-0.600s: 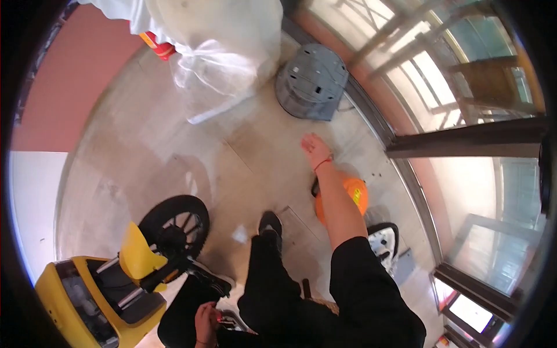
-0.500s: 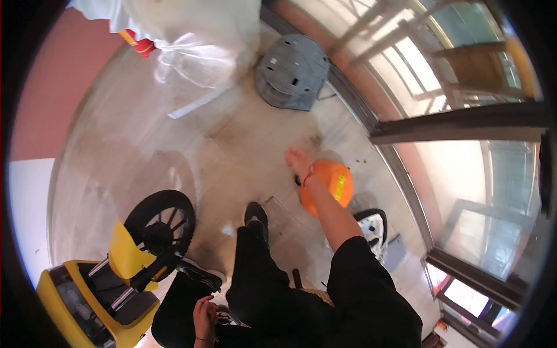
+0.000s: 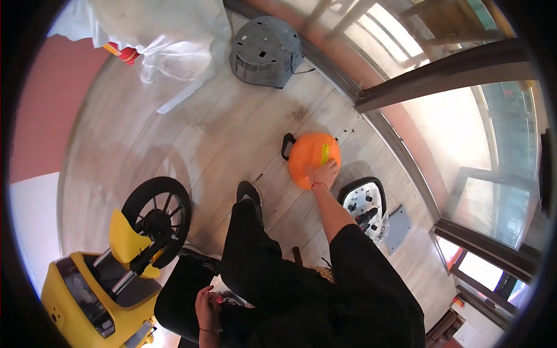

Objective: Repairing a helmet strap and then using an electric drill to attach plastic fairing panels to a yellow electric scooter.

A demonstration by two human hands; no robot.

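Black-rimmed tray (image 3: 356,200) holds a tool (image 3: 366,219), right grip (image 3: 326,173) lies unclenched on an orange dome (image 3: 308,155), left grip (image 3: 207,307) I cannot tell.

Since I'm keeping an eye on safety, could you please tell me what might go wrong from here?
The orange dome-shaped object, touched by the right hand alone, might slide or tip if pushed unevenly. The black-rimmed tray-like thing lies close by, so a sideways move could bump it.
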